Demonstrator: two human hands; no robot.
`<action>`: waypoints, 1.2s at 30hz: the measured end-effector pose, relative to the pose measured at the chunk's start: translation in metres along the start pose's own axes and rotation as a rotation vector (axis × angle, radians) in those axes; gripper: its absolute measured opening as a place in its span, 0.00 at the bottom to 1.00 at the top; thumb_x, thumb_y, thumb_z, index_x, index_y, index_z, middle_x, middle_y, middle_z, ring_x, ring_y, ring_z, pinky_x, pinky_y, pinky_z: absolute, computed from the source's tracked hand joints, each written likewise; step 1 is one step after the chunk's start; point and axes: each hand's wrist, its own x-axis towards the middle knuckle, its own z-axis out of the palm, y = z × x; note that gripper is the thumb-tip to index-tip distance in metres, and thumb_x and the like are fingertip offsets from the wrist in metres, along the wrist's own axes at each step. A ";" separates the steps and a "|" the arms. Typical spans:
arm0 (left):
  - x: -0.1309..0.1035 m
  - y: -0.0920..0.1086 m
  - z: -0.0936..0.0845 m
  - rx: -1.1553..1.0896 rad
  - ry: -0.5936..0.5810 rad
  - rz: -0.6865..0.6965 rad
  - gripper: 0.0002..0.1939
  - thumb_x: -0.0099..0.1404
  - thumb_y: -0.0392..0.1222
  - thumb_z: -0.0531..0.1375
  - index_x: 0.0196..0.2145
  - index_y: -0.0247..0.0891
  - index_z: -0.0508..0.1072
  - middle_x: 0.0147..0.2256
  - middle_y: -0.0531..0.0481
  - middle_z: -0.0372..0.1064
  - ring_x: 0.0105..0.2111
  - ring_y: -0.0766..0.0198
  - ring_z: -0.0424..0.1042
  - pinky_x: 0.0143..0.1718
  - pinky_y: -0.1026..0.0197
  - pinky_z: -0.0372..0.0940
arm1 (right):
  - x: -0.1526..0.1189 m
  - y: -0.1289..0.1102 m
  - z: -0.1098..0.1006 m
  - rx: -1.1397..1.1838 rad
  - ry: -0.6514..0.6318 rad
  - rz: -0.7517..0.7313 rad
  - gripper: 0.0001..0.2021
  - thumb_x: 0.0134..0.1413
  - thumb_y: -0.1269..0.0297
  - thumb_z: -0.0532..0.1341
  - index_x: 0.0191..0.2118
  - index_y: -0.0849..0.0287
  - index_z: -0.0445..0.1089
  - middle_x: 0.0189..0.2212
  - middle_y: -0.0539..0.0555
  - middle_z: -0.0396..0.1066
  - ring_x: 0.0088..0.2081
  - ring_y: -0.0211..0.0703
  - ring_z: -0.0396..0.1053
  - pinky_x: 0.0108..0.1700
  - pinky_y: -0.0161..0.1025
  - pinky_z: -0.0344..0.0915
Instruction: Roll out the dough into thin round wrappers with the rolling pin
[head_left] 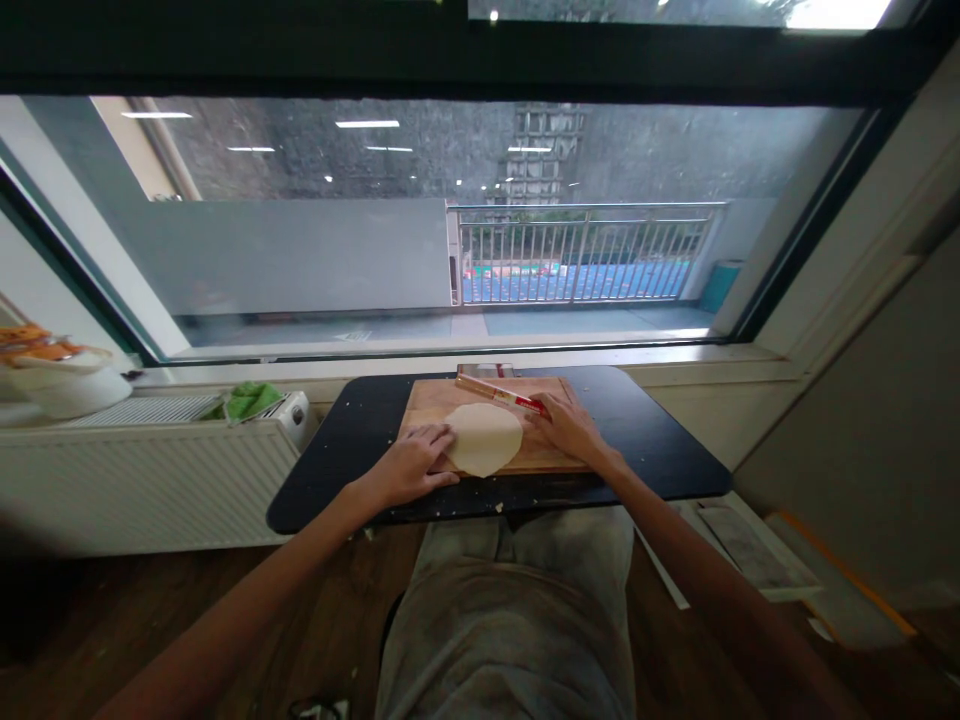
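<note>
A thin, roughly round sheet of pale dough (486,440) lies flat on a wooden cutting board (427,398). My left hand (416,462) rests at the dough's left edge, palm down, fingertips on it and thumb stretched out along the board's near edge. In my right hand (564,425) is the right end of a slim wooden rolling pin (491,390) with a red and white label. The pin slants across the board just beyond the dough, its left end pointing away from me. My right fingers partly hide its near end.
The board sits on a small black table (637,430) with rounded corners and scattered crumbs. A small box (486,370) stands behind the board. To the left is a white radiator (150,480) with a green cloth (251,400) on top. A large window (315,250) rises behind.
</note>
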 end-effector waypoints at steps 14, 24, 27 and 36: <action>0.017 0.014 0.021 -0.143 0.075 0.038 0.20 0.78 0.48 0.59 0.62 0.44 0.79 0.68 0.40 0.70 0.69 0.48 0.68 0.73 0.42 0.60 | -0.004 0.006 0.006 -0.040 -0.017 -0.018 0.19 0.76 0.49 0.58 0.61 0.53 0.74 0.54 0.60 0.81 0.58 0.55 0.75 0.63 0.51 0.66; 0.066 -0.025 0.013 -0.043 0.060 0.074 0.17 0.78 0.43 0.58 0.58 0.48 0.82 0.62 0.40 0.74 0.64 0.48 0.71 0.69 0.42 0.63 | -0.001 -0.005 -0.003 -0.029 0.016 0.028 0.16 0.76 0.53 0.58 0.59 0.53 0.74 0.55 0.59 0.80 0.59 0.55 0.74 0.63 0.51 0.65; 0.064 -0.053 -0.003 -0.026 0.030 -0.006 0.16 0.76 0.43 0.58 0.53 0.45 0.84 0.60 0.41 0.76 0.59 0.49 0.74 0.65 0.46 0.67 | 0.000 -0.003 -0.002 -0.041 0.033 -0.023 0.16 0.76 0.53 0.59 0.60 0.50 0.75 0.55 0.57 0.80 0.59 0.55 0.74 0.64 0.53 0.65; 0.075 -0.057 -0.015 -0.129 0.281 -0.203 0.19 0.78 0.43 0.50 0.49 0.38 0.80 0.49 0.40 0.79 0.53 0.51 0.74 0.62 0.48 0.67 | 0.018 -0.033 0.008 -0.051 -0.097 -0.243 0.21 0.76 0.56 0.60 0.68 0.48 0.72 0.64 0.58 0.75 0.66 0.55 0.70 0.68 0.51 0.64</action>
